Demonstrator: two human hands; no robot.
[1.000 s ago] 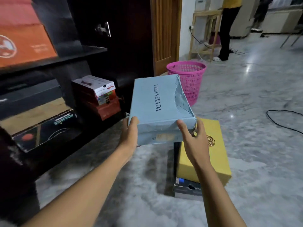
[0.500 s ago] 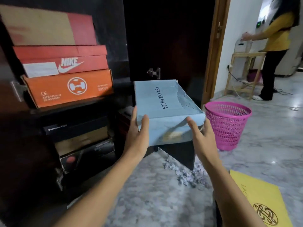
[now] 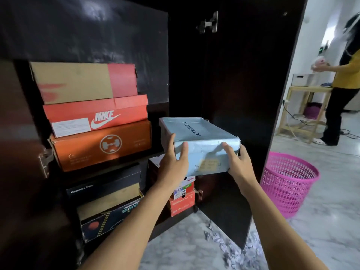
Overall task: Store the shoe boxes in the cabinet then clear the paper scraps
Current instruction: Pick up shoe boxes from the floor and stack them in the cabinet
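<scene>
Both arms stretch forward. The left hand [image 3: 173,162] and right hand [image 3: 240,165] hold the light blue shoe box [image 3: 196,137] by its near end, each grip closed round a corner, thumbs on the end face. The box sits at the right end of the upper shelf in the cabinet [image 3: 87,36], beside the orange boxes [image 3: 101,145].

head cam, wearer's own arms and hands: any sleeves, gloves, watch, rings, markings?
Nothing worn that shows. The left hand and right hand are ungloved, with no rings on the fingers in view. The left forearm and right forearm are bare down to the frame's lower edge: no sleeve, cuff, watch or band at either wrist. No markings or tattoos are visible.
</scene>
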